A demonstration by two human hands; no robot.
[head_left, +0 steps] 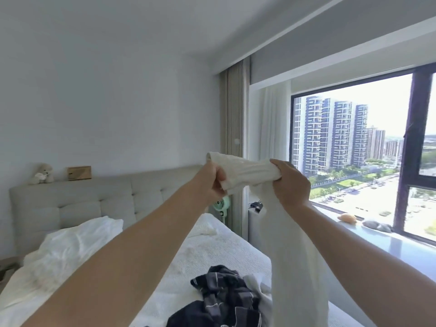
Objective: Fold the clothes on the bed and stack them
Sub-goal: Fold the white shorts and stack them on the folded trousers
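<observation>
Both arms reach out high in front of the person, and the two hands hold up one white cloth point(292, 244). The left hand point(213, 182) is curled tight around one end of the cloth's top edge. The right hand point(291, 184) is closed around the other end, just a little way to the side. Between the two hands the white cloth is bunched into a thick roll. From under the right hand the rest of it hangs straight down in a long strip, past the right arm. Far below the hands is the bed point(219, 253) with a white cover. A dark checked garment point(226, 300) lies crumpled on the bed, under the left arm and right beside the hanging strip. To the left of the left arm, a puffy white blanket point(70, 246) is heaped on the bed near the grey headboard point(82, 197). A small teddy bear point(43, 173) and a brown box point(79, 172) sit on top of the headboard. To the right of the right hand is a big window point(354, 142) showing tall buildings outside.
</observation>
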